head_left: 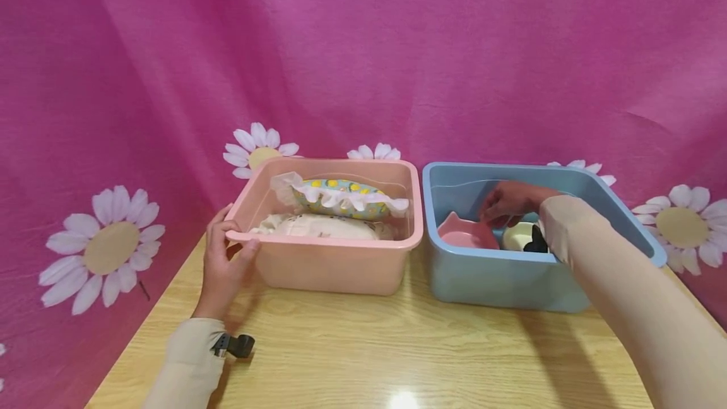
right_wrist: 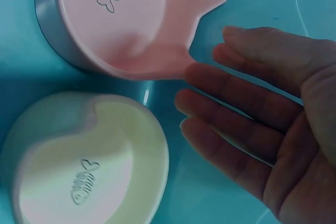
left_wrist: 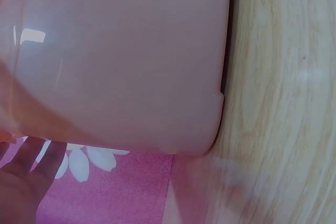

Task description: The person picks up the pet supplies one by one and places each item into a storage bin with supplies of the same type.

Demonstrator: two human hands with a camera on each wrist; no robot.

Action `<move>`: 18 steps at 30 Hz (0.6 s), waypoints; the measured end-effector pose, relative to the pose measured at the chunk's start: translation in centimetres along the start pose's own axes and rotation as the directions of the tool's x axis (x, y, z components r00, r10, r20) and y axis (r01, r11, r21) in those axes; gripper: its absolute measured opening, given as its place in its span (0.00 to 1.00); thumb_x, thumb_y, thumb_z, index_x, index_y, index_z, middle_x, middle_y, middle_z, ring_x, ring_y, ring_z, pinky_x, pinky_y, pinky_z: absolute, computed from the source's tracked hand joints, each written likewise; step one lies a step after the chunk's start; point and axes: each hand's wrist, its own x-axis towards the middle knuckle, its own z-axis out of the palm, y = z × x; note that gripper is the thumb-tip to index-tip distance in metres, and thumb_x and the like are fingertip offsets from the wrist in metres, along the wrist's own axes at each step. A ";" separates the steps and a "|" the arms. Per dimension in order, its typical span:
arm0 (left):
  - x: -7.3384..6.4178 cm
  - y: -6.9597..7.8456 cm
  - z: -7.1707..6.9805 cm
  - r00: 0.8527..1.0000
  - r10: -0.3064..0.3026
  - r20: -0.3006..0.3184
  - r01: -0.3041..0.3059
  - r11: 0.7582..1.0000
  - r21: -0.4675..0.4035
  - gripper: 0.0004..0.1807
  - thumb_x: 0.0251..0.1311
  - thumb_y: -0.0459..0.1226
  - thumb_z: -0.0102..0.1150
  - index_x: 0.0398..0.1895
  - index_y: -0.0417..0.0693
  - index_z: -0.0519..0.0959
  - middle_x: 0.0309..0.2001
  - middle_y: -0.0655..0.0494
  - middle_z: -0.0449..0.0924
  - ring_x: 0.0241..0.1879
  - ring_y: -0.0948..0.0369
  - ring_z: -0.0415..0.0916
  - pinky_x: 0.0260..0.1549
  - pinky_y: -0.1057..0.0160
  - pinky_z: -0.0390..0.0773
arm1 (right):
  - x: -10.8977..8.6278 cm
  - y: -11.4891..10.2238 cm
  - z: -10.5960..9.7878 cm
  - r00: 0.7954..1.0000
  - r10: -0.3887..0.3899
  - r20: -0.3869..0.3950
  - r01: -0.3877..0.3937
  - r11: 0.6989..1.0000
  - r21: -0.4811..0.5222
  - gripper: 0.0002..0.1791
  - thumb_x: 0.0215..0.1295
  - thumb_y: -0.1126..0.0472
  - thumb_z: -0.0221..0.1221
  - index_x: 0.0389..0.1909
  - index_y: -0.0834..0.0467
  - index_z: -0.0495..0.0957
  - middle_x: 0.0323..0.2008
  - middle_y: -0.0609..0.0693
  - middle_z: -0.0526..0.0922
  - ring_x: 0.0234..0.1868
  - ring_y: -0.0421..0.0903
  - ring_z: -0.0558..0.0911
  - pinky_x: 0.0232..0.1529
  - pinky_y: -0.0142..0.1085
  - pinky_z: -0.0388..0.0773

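Note:
My left hand (head_left: 223, 270) grips the front left corner of a pink plastic bin (head_left: 335, 270), thumb at the front rim and fingers along the side. In the left wrist view its fingers (left_wrist: 47, 166) show past the bin's wall. Inside a blue bin (head_left: 511, 283), my right hand (head_left: 508, 201) reaches down with relaxed fingers and nothing in its grasp. Its fingertips are beside a pink cat-eared pet bowl (right_wrist: 121, 24) with a fishbone print; one seems to touch the rim. A pale yellow pet bowl (right_wrist: 84, 166) with the same print lies next to it.
In the pink bin lie a lemon-patterned frilled cushion (head_left: 341, 197) and a cream cloth item (head_left: 324, 227). Both bins stand side by side on a wooden table (head_left: 341, 346). A magenta flowered cloth (head_left: 363, 62) hangs behind. Something black (head_left: 536, 242) shows beside the yellow bowl.

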 end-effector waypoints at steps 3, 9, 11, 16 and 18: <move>0.0 -0.1 0.1 1.000 -0.012 0.020 0.012 1.000 0.013 0.20 0.57 0.32 0.59 0.46 0.30 0.63 0.71 0.47 0.55 0.63 0.52 0.62 0.49 0.70 0.72 | -0.3 0.1 -0.3 1.000 -0.001 -0.020 0.000 0.999 -0.033 0.17 0.64 0.59 0.60 0.46 0.69 0.80 0.35 0.57 0.85 0.37 0.49 0.84 0.39 0.46 0.81; 0.1 -1.6 -0.5 0.999 -0.023 0.027 0.023 1.000 0.011 0.20 0.56 0.33 0.62 0.46 0.33 0.65 0.71 0.53 0.56 0.63 0.52 0.62 0.50 0.69 0.72 | -0.5 -0.4 -0.3 0.998 -0.029 -0.052 0.026 0.998 -0.051 0.17 0.64 0.60 0.61 0.45 0.71 0.80 0.35 0.59 0.85 0.36 0.50 0.84 0.38 0.47 0.81; 0.2 -2.4 -0.7 0.999 -0.018 0.027 0.017 1.000 0.016 0.19 0.56 0.33 0.63 0.46 0.35 0.66 0.71 0.57 0.56 0.63 0.52 0.62 0.49 0.70 0.73 | -0.4 -0.6 -0.3 0.998 -0.031 -0.059 0.027 0.998 -0.057 0.17 0.64 0.60 0.61 0.45 0.71 0.80 0.35 0.59 0.85 0.36 0.50 0.84 0.37 0.46 0.81; 0.7 -3.3 -1.1 0.999 -0.010 0.046 0.007 0.998 0.058 0.19 0.56 0.36 0.64 0.46 0.39 0.67 0.71 0.62 0.55 0.63 0.54 0.63 0.51 0.63 0.75 | -0.6 -0.8 -0.7 0.995 -0.043 -0.086 0.036 0.996 -0.085 0.18 0.64 0.59 0.61 0.47 0.70 0.79 0.37 0.60 0.84 0.37 0.51 0.83 0.38 0.46 0.81; 1.1 -3.2 -1.1 0.998 -0.013 0.067 0.008 0.996 0.084 0.20 0.57 0.37 0.65 0.46 0.40 0.68 0.71 0.61 0.55 0.64 0.53 0.63 0.53 0.55 0.75 | -0.8 -0.9 -0.9 0.994 -0.041 -0.104 0.033 0.996 -0.086 0.19 0.64 0.59 0.60 0.49 0.70 0.78 0.40 0.61 0.84 0.39 0.52 0.83 0.40 0.47 0.81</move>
